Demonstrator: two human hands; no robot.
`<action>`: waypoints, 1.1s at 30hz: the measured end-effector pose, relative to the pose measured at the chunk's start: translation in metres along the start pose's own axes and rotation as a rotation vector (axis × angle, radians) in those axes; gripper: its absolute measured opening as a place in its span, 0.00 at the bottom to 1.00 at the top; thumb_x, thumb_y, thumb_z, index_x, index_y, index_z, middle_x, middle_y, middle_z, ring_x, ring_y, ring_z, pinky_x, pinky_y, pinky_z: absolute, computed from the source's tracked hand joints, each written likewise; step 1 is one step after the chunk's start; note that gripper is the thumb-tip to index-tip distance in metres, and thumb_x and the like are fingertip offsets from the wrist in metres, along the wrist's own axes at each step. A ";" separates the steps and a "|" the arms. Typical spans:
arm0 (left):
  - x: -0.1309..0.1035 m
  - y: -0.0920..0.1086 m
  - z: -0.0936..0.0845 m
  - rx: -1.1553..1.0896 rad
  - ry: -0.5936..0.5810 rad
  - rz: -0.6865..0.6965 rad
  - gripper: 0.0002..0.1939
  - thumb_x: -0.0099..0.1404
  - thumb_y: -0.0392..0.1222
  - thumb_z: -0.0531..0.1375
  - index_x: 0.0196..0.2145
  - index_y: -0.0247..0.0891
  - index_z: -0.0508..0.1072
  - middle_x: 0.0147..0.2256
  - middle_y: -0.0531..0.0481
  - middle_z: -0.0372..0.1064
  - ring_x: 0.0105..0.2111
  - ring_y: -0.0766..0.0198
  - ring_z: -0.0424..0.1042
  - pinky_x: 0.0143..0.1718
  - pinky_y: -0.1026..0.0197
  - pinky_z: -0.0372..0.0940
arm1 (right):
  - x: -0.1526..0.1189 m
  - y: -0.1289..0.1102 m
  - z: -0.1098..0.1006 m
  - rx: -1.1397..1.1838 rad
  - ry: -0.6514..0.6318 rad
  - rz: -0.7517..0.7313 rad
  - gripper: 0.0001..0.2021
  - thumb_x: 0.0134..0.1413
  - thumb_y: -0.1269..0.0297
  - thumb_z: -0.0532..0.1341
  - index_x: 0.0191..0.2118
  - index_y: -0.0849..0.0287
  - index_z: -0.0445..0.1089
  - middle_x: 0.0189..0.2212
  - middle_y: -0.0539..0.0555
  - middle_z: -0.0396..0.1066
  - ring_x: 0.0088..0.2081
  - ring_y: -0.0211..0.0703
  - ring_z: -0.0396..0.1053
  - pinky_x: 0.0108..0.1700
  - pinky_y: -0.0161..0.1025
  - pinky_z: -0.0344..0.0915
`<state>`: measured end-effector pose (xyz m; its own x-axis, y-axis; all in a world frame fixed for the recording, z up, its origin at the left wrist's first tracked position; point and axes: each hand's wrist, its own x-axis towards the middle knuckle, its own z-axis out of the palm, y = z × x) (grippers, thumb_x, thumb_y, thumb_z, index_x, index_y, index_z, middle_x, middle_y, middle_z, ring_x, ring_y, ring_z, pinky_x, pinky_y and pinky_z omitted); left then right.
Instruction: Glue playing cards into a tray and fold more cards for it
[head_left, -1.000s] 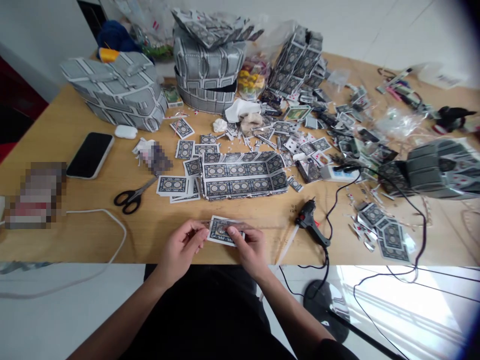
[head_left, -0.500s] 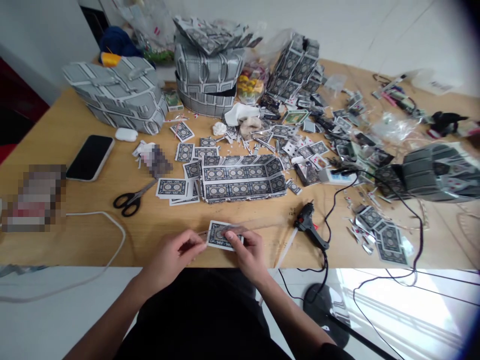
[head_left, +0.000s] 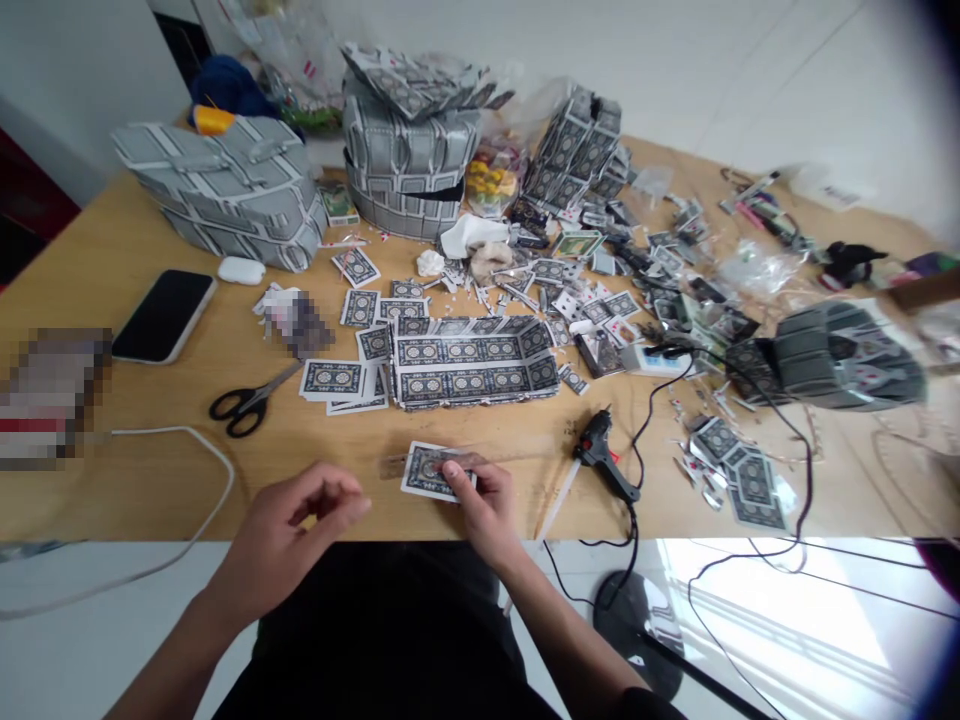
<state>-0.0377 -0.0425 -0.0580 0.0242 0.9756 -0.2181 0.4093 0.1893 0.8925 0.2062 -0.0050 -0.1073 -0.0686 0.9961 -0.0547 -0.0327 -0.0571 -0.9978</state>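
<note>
My right hand [head_left: 486, 505] grips a patterned playing card [head_left: 426, 472] near the table's front edge, thumb on top and fingers beneath. To the left, my left hand [head_left: 300, 530] hovers apart from the card, its fingers loosely curled and the thumb separate, with nothing visible in it. Beyond the hands lies a shallow open box [head_left: 476, 385] built from the same cards. Several loose playing cards [head_left: 334, 379] lie beside its left end. A black glue gun [head_left: 606, 455] with a pale glue stick rests right of my right hand.
Black scissors [head_left: 244, 408], a phone [head_left: 165, 315] and a white cable [head_left: 214, 455] lie on the left. Woven grey card bags [head_left: 240, 185] stand behind. Card scraps [head_left: 716, 440] and a grey card vessel [head_left: 847, 350] occupy the right. A black cord [head_left: 757, 375] trails from there over the front edge.
My left hand has drawn back leftward, away from the card it was touching at its left edge. My right hand still holds the card. The view has shifted slightly.
</note>
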 end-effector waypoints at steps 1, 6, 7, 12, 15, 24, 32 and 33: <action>0.004 -0.001 0.004 -0.011 0.073 0.001 0.12 0.68 0.54 0.66 0.39 0.43 0.76 0.31 0.53 0.76 0.30 0.63 0.74 0.34 0.65 0.68 | 0.000 0.000 0.000 -0.004 -0.007 0.002 0.12 0.65 0.53 0.68 0.35 0.55 0.84 0.34 0.55 0.83 0.38 0.48 0.81 0.44 0.40 0.75; 0.022 -0.004 0.033 -0.095 -0.072 -0.030 0.16 0.70 0.57 0.64 0.38 0.41 0.77 0.34 0.50 0.78 0.34 0.61 0.76 0.37 0.64 0.69 | -0.001 0.000 0.000 -0.024 -0.020 -0.006 0.14 0.65 0.51 0.68 0.35 0.55 0.83 0.34 0.56 0.83 0.38 0.49 0.81 0.44 0.42 0.75; 0.024 -0.004 0.037 -0.096 -0.095 -0.038 0.17 0.70 0.57 0.63 0.36 0.40 0.76 0.32 0.50 0.78 0.32 0.62 0.75 0.35 0.64 0.68 | -0.001 -0.001 0.001 -0.024 -0.015 -0.010 0.14 0.65 0.50 0.68 0.35 0.55 0.83 0.33 0.56 0.83 0.38 0.49 0.81 0.44 0.42 0.75; 0.022 -0.004 0.039 -0.110 -0.126 -0.074 0.19 0.69 0.57 0.64 0.31 0.39 0.74 0.25 0.53 0.72 0.23 0.66 0.67 0.27 0.65 0.63 | 0.000 -0.004 0.002 -0.068 -0.039 -0.004 0.14 0.65 0.51 0.68 0.35 0.55 0.84 0.33 0.56 0.84 0.37 0.49 0.81 0.42 0.42 0.75; 0.021 -0.008 0.033 -0.136 -0.173 -0.062 0.18 0.72 0.56 0.62 0.33 0.39 0.74 0.28 0.53 0.73 0.25 0.66 0.69 0.29 0.65 0.65 | 0.001 -0.004 0.003 -0.087 -0.043 -0.026 0.12 0.65 0.53 0.68 0.35 0.54 0.84 0.34 0.56 0.84 0.37 0.49 0.81 0.42 0.42 0.75; 0.023 -0.020 0.034 -0.208 -0.072 -0.063 0.13 0.68 0.53 0.67 0.38 0.40 0.79 0.37 0.48 0.80 0.37 0.59 0.78 0.41 0.62 0.72 | 0.001 -0.004 0.002 -0.107 -0.070 -0.018 0.12 0.66 0.54 0.68 0.37 0.55 0.84 0.35 0.57 0.84 0.39 0.50 0.82 0.44 0.43 0.76; 0.026 -0.010 0.036 -0.320 -0.097 -0.102 0.14 0.67 0.53 0.66 0.37 0.39 0.79 0.37 0.47 0.78 0.40 0.57 0.77 0.44 0.60 0.73 | 0.002 -0.005 0.001 -0.104 -0.078 -0.018 0.13 0.67 0.54 0.67 0.36 0.55 0.84 0.34 0.56 0.84 0.38 0.50 0.82 0.42 0.42 0.76; 0.027 -0.010 0.035 -0.303 -0.108 -0.098 0.14 0.68 0.54 0.66 0.38 0.39 0.79 0.37 0.47 0.78 0.40 0.57 0.77 0.43 0.60 0.72 | 0.002 -0.005 0.001 -0.105 -0.079 -0.018 0.13 0.67 0.53 0.67 0.36 0.55 0.84 0.34 0.56 0.84 0.38 0.50 0.82 0.42 0.43 0.76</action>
<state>-0.0086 -0.0223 -0.0864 0.1017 0.9369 -0.3346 0.1247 0.3217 0.9386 0.2051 -0.0022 -0.1021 -0.1478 0.9883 -0.0379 0.0695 -0.0279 -0.9972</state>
